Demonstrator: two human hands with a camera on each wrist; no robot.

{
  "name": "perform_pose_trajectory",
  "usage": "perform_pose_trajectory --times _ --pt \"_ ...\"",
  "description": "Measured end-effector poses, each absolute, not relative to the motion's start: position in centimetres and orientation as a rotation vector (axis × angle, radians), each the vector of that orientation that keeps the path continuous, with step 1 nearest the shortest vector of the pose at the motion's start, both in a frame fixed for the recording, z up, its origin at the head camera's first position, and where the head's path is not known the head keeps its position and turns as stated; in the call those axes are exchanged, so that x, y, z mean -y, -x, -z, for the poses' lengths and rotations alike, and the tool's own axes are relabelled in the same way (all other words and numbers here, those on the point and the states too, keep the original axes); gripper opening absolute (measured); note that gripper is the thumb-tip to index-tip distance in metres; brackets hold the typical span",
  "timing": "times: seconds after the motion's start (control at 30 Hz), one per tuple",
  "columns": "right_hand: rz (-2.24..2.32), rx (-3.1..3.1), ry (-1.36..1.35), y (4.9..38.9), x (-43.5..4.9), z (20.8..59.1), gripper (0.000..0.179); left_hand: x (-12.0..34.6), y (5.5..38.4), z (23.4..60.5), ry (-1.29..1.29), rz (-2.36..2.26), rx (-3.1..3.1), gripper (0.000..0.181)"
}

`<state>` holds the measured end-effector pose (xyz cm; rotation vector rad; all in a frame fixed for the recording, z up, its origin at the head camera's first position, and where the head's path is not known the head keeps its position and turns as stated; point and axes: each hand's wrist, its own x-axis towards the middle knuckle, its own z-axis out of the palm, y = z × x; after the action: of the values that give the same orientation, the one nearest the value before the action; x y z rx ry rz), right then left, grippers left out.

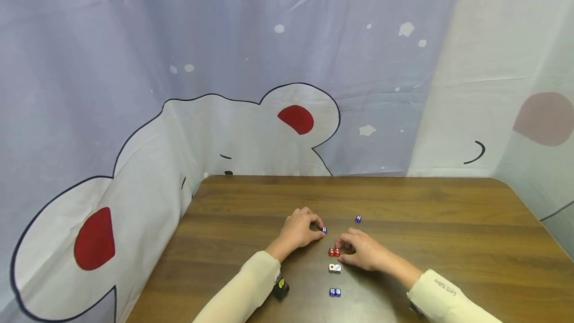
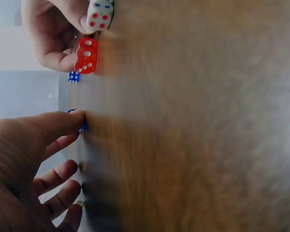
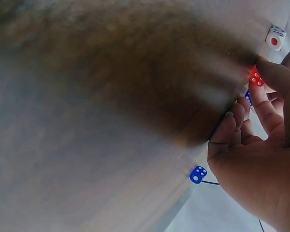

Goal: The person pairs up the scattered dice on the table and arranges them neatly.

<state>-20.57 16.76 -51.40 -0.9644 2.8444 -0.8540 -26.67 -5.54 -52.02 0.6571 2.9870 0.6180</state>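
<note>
My left hand [image 1: 299, 230] pinches a small blue die [image 1: 324, 231] between thumb and forefinger, low over the wooden table; its other fingers are spread loosely behind. In the left wrist view the thumb mostly covers this blue die. Closer to me, two red dice [image 1: 334, 252] sit side by side. My right hand [image 1: 362, 250] has its thumb and forefinger on either side of the right-hand red die [image 3: 256, 77], gripping it at the tabletop. Just nearer than the red pair is a pair of white dice [image 1: 334, 268].
Another blue die [image 1: 358, 219] lies alone beyond the right hand. A pair of blue dice [image 1: 335, 292] stands nearest me, in line with the white and red pairs. The brown table [image 1: 448, 213] ends at a printed curtain [image 1: 251, 133] at the back.
</note>
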Motion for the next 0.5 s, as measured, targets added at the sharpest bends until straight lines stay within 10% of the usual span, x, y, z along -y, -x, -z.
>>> perform_pose_trajectory --times 0.5 --pt "0.876 -2.828 0.924 20.6 -17.8 50.8 0.022 4.7 25.3 52.0 -0.668 -0.6 -3.004 0.017"
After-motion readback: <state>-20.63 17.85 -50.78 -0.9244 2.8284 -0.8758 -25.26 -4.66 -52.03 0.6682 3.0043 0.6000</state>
